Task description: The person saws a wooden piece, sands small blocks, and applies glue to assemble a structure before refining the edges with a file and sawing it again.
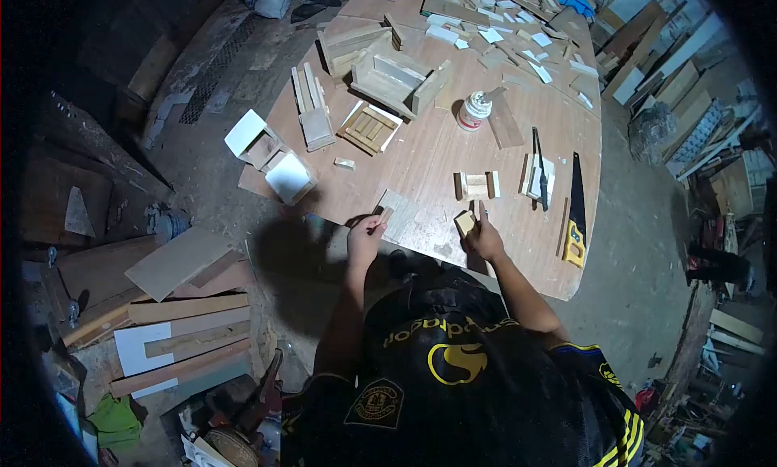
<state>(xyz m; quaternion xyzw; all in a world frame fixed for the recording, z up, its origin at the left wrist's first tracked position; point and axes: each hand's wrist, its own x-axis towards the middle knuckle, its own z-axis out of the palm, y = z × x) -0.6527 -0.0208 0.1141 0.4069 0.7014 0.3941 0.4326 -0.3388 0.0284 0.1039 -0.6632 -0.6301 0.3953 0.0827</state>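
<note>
My left hand (366, 234) grips a small piece of sandpaper or thin wood (384, 217) at the near edge of the round wooden table (421, 159), touching a flat sheet (401, 214) that lies there. My right hand (483, 239) holds a small wooden block (465, 222) just above the tabletop. Beyond the block lies a small wooden frame piece (476, 184).
On the table: a glue jar (474, 111), a hand saw with a yellow handle (575, 216), a dark tool on paper (538, 176), slatted wooden boxes (371, 129) and several cut blocks at the back. Planks are stacked on the floor at left (182, 337) and right.
</note>
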